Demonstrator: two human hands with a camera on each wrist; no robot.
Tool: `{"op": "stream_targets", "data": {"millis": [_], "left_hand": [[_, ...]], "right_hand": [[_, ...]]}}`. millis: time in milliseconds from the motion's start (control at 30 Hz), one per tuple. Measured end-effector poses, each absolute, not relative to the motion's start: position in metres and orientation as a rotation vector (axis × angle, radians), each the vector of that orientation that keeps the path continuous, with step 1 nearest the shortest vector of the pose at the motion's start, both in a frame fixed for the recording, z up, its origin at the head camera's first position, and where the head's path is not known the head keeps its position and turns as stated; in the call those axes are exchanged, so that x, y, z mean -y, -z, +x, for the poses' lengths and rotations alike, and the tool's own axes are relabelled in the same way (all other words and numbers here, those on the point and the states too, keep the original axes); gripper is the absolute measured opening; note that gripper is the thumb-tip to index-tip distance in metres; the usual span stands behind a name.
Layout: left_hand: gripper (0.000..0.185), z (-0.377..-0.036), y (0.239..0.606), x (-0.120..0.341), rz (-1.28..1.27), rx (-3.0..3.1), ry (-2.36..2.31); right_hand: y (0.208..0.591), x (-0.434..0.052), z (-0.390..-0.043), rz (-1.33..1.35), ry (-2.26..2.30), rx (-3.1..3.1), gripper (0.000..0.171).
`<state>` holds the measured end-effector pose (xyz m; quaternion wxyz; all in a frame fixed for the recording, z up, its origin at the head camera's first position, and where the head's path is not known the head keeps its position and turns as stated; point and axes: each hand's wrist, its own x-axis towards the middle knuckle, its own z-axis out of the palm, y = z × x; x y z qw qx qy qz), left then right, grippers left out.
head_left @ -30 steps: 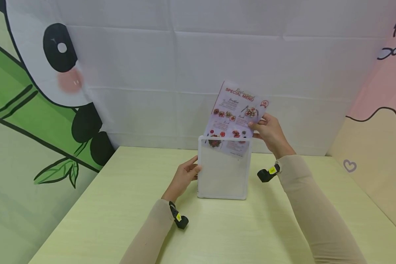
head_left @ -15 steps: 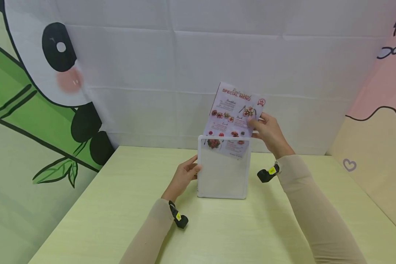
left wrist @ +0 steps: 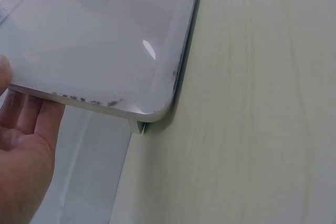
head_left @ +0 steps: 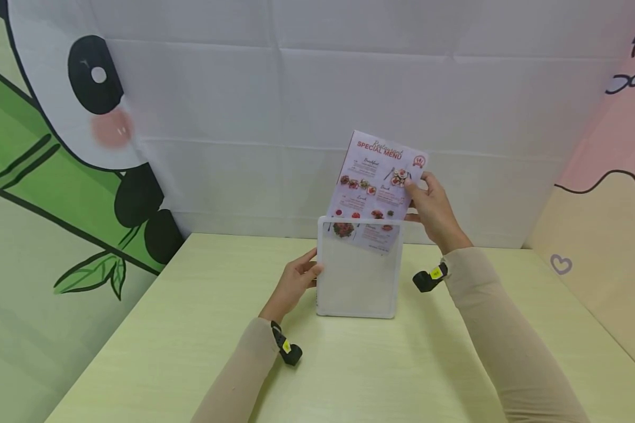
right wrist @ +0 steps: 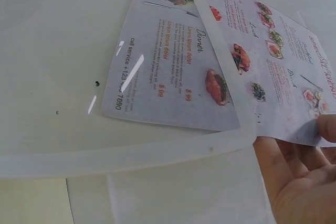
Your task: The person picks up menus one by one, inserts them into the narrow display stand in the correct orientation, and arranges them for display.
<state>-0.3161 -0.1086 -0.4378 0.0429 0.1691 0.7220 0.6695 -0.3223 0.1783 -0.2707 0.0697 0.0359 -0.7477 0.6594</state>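
1. holding: right hand (head_left: 433,210) pinches the menu sheet (head_left: 377,182) at its right edge, thumb on the printed face, fingers behind; centre of the head frame.
2. left hand (head_left: 296,282) grips the left edge of the clear stand-up holder (head_left: 358,276), fingers curled round it; holder stands upright on the pale table (head_left: 190,352).
3. key relation: sheet lies up and left of the right hand's grip, its lower part already inside the holder's top slot; right hand is the nearer one.
4. long axis of sheet runs near vertical, top tilted toward frame right, title end up; so not square with the holder, judged skewed.
5. right wrist view: lower corner of menu sheet (right wrist: 173,77) visible behind the clear panel.
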Motion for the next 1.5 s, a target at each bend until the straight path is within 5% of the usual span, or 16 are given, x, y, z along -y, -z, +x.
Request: {"op": "stream_targets", "data": {"millis": [1500], "left_hand": [[0.062, -0.3179, 0.4404, 0.1073, 0.544, -2.210, -2.075]], "right_hand": [[0.2767, -0.1741, -0.3232, 0.055, -1.937, 2.291, 0.030]]}}
